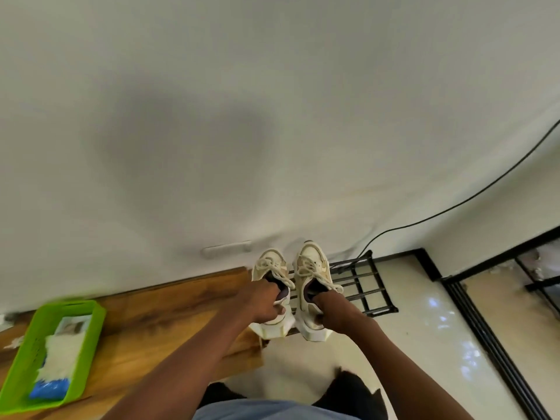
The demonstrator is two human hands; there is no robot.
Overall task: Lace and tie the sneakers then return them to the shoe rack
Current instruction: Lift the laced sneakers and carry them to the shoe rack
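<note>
Both bare forearms reach forward from the near edge. At far left a green tray point(21, 362) sits on the wooden table point(169, 310). Of the hands, the left hand point(260, 301) grips the heel of the left sneaker point(270, 268), the right hand point(335, 312) the right sneaker point(310, 265). Both laced sneakers are held side by side over the black shoe rack point(360, 283), by the white wall point(272, 116).
</note>
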